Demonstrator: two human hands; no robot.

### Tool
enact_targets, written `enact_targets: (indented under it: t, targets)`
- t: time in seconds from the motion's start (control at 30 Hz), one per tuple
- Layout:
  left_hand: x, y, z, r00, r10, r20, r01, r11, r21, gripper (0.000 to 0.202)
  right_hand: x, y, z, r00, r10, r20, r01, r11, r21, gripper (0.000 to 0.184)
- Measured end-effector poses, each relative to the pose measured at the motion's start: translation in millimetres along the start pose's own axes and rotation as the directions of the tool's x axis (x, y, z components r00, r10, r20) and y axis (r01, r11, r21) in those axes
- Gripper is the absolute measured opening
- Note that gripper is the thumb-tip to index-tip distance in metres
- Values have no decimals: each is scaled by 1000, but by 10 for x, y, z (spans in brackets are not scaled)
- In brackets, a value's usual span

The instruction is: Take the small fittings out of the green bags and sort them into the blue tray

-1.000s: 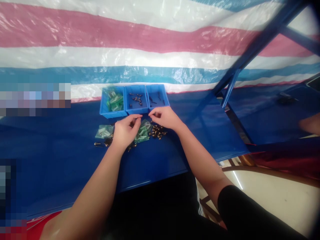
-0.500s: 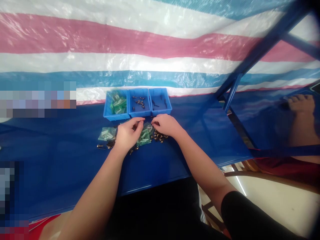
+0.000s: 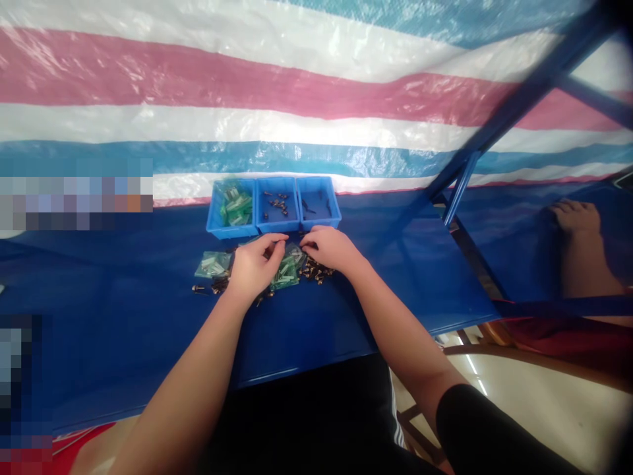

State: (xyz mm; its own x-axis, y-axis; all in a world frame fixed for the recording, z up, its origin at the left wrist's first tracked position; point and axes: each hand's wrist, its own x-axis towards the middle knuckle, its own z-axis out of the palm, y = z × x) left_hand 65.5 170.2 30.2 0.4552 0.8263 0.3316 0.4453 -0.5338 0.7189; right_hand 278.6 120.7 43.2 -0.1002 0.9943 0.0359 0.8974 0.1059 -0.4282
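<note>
My left hand [image 3: 254, 264] rests on a blue table [image 3: 123, 310] with its fingers curled in a pinch over a pile of small green plastic bags [image 3: 285, 269]. My right hand [image 3: 330, 247] lies just right of it, fingers bent down on several small dark screws [image 3: 316, 270]. What either hand pinches is too small to name. Behind the hands stand three blue bins: the left bin [image 3: 232, 210] holds green bags, the middle bin [image 3: 275, 205] small dark parts, the right bin [image 3: 319, 202] a few dark pieces.
Another green bag [image 3: 212, 264] and loose screws [image 3: 200, 289] lie left of my left hand. A striped tarpaulin [image 3: 297, 99] hangs behind the table. A blue metal frame [image 3: 494, 119] rises at the right, and another person's foot [image 3: 578, 221] rests beyond it.
My hands came down from just before the bins onto the pile of bags and screws. The other person's limb at the right has shifted and now shows as a foot.
</note>
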Motion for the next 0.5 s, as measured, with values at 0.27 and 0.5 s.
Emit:
enact_targets:
  t: [0.27, 0.5]
  targets:
    - [-1, 14, -5, 1000, 6, 2, -6, 1000, -19, 32, 19, 31, 42, 995, -60, -86, 75, 979, 190, 20]
    - [-5, 34, -11, 999, 47, 20, -46, 997, -54, 36, 12, -93, 59, 978, -57, -200, 170, 772, 613, 12]
